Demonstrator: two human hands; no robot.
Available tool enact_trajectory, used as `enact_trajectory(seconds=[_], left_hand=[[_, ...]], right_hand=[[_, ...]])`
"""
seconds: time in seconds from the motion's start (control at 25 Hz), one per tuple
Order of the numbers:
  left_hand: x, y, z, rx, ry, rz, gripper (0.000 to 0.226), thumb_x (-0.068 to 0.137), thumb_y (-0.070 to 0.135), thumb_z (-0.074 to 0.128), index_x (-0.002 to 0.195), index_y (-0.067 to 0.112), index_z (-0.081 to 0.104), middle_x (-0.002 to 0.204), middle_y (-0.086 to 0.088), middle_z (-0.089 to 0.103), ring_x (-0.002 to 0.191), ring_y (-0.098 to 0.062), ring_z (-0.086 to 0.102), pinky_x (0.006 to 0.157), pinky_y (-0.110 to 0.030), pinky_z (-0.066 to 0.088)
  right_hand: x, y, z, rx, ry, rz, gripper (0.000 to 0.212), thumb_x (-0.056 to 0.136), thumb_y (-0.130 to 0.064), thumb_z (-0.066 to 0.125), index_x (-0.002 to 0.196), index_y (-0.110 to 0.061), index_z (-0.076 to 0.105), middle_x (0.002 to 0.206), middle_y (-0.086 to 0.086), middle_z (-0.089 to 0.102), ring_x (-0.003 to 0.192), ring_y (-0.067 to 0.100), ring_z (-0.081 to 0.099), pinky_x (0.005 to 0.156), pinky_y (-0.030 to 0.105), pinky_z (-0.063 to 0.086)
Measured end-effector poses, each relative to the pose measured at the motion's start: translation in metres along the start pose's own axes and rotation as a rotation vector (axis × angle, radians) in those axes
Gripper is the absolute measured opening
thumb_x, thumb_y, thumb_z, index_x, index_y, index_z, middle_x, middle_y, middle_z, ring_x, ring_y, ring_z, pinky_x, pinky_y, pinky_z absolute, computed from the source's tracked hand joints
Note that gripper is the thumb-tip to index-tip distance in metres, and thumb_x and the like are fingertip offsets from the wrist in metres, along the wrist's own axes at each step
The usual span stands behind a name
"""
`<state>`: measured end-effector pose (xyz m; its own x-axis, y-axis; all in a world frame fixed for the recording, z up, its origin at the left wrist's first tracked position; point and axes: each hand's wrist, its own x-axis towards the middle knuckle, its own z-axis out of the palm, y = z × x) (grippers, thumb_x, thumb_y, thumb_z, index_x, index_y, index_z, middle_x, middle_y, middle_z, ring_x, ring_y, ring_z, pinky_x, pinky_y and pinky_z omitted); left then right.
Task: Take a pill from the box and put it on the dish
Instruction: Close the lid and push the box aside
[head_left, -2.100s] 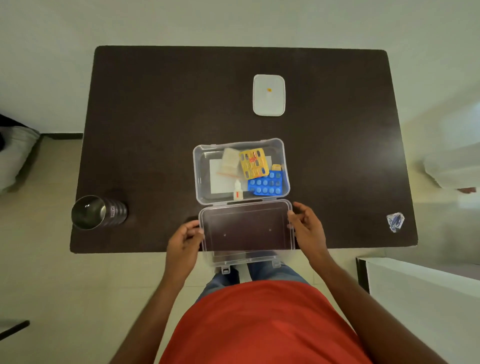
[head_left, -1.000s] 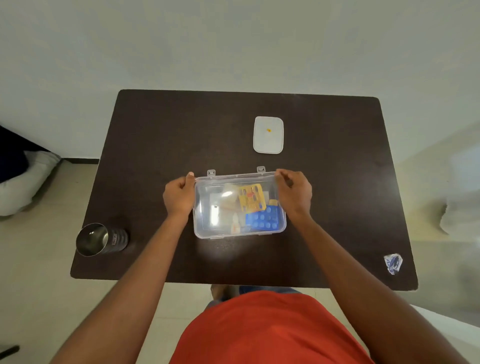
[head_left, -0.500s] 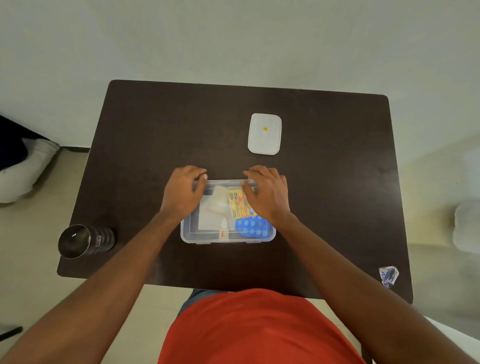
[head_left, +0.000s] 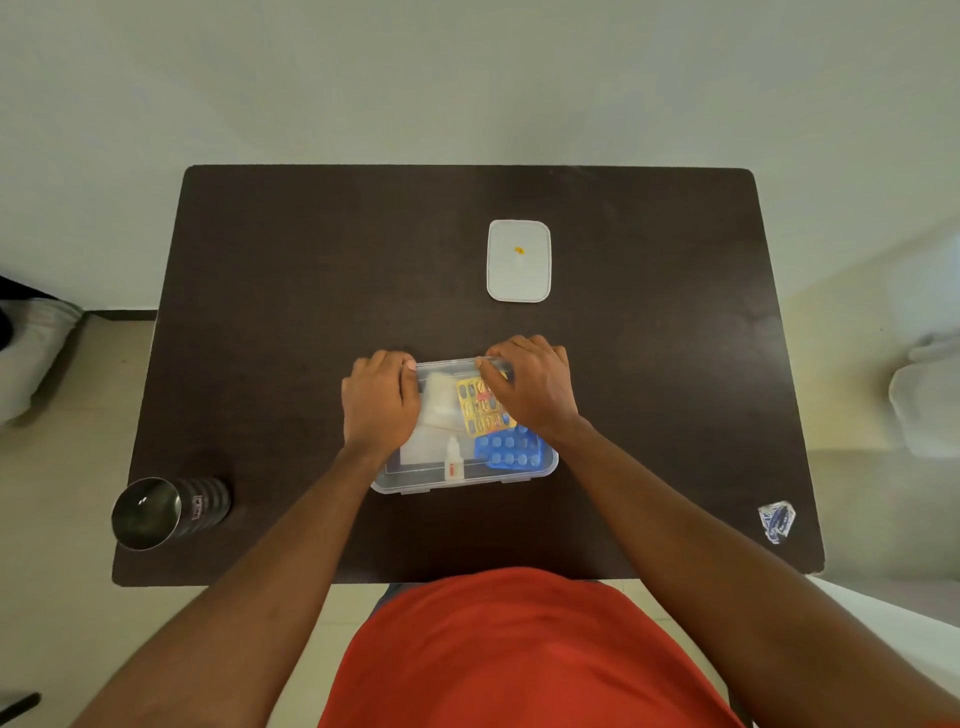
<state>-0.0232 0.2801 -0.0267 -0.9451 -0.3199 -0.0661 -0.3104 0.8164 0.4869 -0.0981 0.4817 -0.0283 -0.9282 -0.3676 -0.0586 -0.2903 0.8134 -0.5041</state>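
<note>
A clear plastic box (head_left: 431, 480) lies with its lid down in the middle of the dark table (head_left: 311, 291). Through the lid I see a yellow blister pack (head_left: 475, 402), a blue blister pack (head_left: 511, 451), a small white dropper bottle (head_left: 453, 458) and white packets. My left hand (head_left: 379, 402) rests on the lid's left part, fingers curled over the far edge. Over the right far edge my right hand (head_left: 532, 387) presses, fingers bent down at the rim. Beyond the box stands the white rectangular dish (head_left: 518, 283) with a small orange pill (head_left: 519, 250) on it.
A steel cup (head_left: 156, 512) stands at the table's near left corner. A crumpled blue and white wrapper (head_left: 776, 521) lies near the right front corner. White furniture (head_left: 883, 618) stands to the right of the table.
The lid was flipped from lying open toward me to down over the box. Both hands moved from the lid's sides to its far edge and now press there.
</note>
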Motion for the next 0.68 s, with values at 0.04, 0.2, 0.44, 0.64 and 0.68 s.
enact_trajectory(seconds=[0.04,0.2,0.44,0.64,0.68], left_hand=[[-0.001,-0.001,0.000,-0.032,0.003,-0.006,0.028,0.099,0.029,0.040,0.102,0.016,0.064,0.102,-0.004,0.067,0.095,-0.020,0.055,0.080,-0.040,0.046],[-0.004,-0.005,-0.004,-0.240,-0.034,-0.056,0.025,0.099,0.032,0.047,0.107,0.018,0.066,0.109,0.000,0.066,0.101,-0.013,0.052,0.084,-0.034,0.045],[-0.053,-0.036,-0.028,-0.349,-0.021,-0.207,0.024,0.100,0.029,0.049,0.108,0.013,0.066,0.098,0.006,0.061,0.094,-0.014,0.058,0.078,-0.032,0.048],[-0.115,-0.049,-0.024,-0.439,-0.027,-0.371,0.025,0.100,0.031,0.047,0.113,0.015,0.062,0.102,0.000,0.064,0.090,-0.014,0.060,0.076,-0.029,0.045],[-0.119,-0.050,-0.024,-0.512,-0.027,-0.403,0.024,0.099,0.032,0.051,0.114,0.017,0.062,0.101,0.000,0.066,0.088,-0.013,0.061,0.075,-0.029,0.047]], right_hand=[[0.000,-0.001,0.000,0.012,-0.004,0.009,0.033,0.095,-0.047,0.052,0.098,-0.021,0.072,0.101,-0.005,0.072,0.096,0.018,0.062,0.085,0.039,0.041],[-0.003,0.001,-0.006,0.124,0.006,0.104,0.039,0.092,-0.054,0.054,0.113,-0.024,0.070,0.115,-0.004,0.068,0.105,0.015,0.059,0.090,0.040,0.046],[-0.071,0.007,-0.036,0.449,0.183,0.658,0.037,0.087,-0.049,0.065,0.119,-0.029,0.065,0.112,-0.005,0.062,0.094,0.006,0.060,0.081,0.026,0.049],[-0.117,-0.018,-0.013,0.762,-0.109,0.753,0.035,0.089,-0.046,0.066,0.120,-0.031,0.063,0.098,-0.005,0.069,0.096,0.017,0.068,0.089,0.044,0.057],[-0.117,-0.025,-0.007,0.769,-0.148,0.732,0.039,0.088,-0.048,0.066,0.123,-0.032,0.061,0.101,-0.006,0.069,0.097,0.015,0.067,0.090,0.043,0.057]])
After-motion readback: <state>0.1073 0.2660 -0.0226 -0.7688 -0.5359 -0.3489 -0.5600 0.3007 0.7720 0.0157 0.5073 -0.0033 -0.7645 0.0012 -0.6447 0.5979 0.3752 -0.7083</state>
